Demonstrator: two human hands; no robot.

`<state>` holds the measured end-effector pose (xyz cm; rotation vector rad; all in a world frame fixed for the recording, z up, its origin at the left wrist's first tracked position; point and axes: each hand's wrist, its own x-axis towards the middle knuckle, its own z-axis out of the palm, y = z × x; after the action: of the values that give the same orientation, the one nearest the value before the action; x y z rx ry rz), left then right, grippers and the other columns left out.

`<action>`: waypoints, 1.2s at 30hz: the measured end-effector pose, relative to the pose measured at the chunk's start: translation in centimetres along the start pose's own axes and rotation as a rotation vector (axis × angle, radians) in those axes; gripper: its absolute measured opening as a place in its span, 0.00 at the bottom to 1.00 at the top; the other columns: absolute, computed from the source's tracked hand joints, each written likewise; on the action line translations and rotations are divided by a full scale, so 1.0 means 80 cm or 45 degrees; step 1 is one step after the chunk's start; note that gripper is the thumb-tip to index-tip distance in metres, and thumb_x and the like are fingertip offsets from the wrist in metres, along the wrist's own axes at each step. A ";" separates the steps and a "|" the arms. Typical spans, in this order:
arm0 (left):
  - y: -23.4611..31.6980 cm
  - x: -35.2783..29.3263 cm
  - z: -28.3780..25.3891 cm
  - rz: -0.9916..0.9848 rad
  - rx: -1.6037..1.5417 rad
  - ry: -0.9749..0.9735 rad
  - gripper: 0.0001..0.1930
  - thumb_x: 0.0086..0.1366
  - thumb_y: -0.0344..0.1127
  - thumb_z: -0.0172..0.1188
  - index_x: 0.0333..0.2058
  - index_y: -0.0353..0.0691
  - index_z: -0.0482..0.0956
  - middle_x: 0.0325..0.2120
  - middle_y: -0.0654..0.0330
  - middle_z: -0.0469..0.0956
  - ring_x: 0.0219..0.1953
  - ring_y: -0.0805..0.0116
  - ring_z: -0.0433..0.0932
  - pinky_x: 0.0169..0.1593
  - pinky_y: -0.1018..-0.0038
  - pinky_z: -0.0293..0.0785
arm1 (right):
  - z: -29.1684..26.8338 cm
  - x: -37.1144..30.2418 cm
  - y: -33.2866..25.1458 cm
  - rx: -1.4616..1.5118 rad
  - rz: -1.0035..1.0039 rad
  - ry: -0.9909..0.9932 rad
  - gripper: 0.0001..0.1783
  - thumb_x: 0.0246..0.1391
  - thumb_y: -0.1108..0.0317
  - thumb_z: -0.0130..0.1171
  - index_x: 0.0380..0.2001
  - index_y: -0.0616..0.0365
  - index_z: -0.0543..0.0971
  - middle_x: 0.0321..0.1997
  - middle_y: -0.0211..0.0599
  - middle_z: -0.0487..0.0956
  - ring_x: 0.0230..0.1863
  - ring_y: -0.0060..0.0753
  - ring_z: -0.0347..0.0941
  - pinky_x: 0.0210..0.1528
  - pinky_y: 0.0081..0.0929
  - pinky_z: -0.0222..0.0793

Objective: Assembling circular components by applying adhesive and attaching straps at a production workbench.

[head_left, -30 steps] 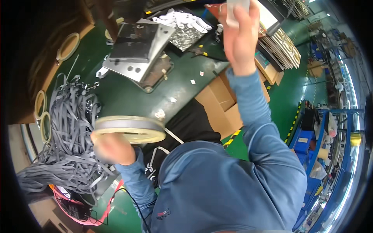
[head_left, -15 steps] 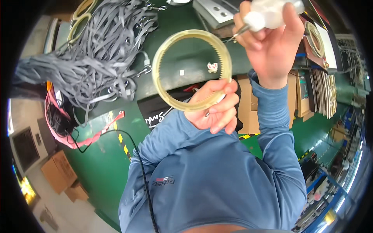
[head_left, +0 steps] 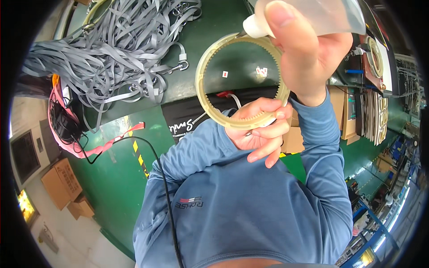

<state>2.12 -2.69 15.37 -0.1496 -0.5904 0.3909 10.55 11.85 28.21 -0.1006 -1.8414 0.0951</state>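
Note:
My left hand (head_left: pixel 257 134) is closed on the lower right edge of a pale yellow ring (head_left: pixel 202 91) with fine teeth along its inner side. The ring is held up above the dark green table. In my right hand (head_left: pixel 308 58) is a translucent squeeze bottle (head_left: pixel 335 18) with a white cap and a thin tip. That bottle is tilted, its tip at the upper rim of the ring; whether it touches is hard to tell. The fingers behind the bottle are partly hidden.
A heap of grey lanyards (head_left: pixel 107 58) with metal clips covers the table's left side. Small white-and-red labels (head_left: pixel 262 72) lie beyond the ring. A pink strap (head_left: pixel 105 147) and black cable hang at left. A cardboard box (head_left: pixel 292 140) stands below the table edge; stacked boards (head_left: pixel 374 117) are at right.
My right hand has brought the bottle left and nearer, its tip now at the ring's upper rim. The ring sits farther right in the view, still in my left hand.

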 end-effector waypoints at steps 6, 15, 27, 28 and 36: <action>0.000 -0.003 -0.004 -0.019 -0.014 -0.027 0.16 0.78 0.46 0.26 0.43 0.45 0.63 0.17 0.64 0.67 0.16 0.48 0.79 0.35 0.47 0.81 | 0.018 0.004 -0.017 0.033 0.181 0.065 0.05 0.42 0.73 0.64 0.16 0.56 0.81 0.20 0.28 0.79 0.26 0.31 0.72 0.34 0.29 0.67; 0.002 -0.003 -0.003 -0.028 0.045 -0.033 0.16 0.78 0.45 0.28 0.41 0.45 0.64 0.16 0.65 0.62 0.15 0.52 0.78 0.35 0.46 0.81 | 0.019 -0.006 0.000 0.033 0.039 0.025 0.05 0.43 0.72 0.66 0.18 0.57 0.81 0.21 0.30 0.80 0.26 0.33 0.71 0.34 0.30 0.64; 0.000 -0.003 -0.003 -0.030 0.051 0.008 0.15 0.78 0.46 0.30 0.40 0.46 0.64 0.16 0.65 0.62 0.14 0.54 0.76 0.34 0.47 0.81 | 0.025 -0.008 -0.007 0.104 0.064 0.063 0.05 0.43 0.72 0.67 0.19 0.58 0.81 0.22 0.31 0.79 0.26 0.34 0.71 0.33 0.30 0.64; 0.000 -0.003 -0.003 -0.031 0.047 0.010 0.15 0.78 0.46 0.31 0.40 0.46 0.64 0.16 0.65 0.62 0.14 0.54 0.76 0.34 0.47 0.81 | 0.021 -0.008 -0.006 0.065 0.055 0.011 0.05 0.43 0.72 0.67 0.19 0.58 0.81 0.22 0.31 0.79 0.26 0.34 0.72 0.33 0.30 0.64; 0.006 -0.006 0.009 0.048 0.280 0.231 0.13 0.77 0.45 0.34 0.40 0.44 0.64 0.16 0.65 0.63 0.13 0.55 0.76 0.31 0.49 0.81 | -0.009 -0.041 -0.026 -0.472 0.295 0.201 0.23 0.54 0.52 0.58 0.38 0.64 0.76 0.27 0.36 0.77 0.32 0.36 0.75 0.35 0.29 0.74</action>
<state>1.18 -2.41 15.59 0.0150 -0.3635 0.4703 12.08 9.40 25.49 -0.5653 -1.6658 -0.0920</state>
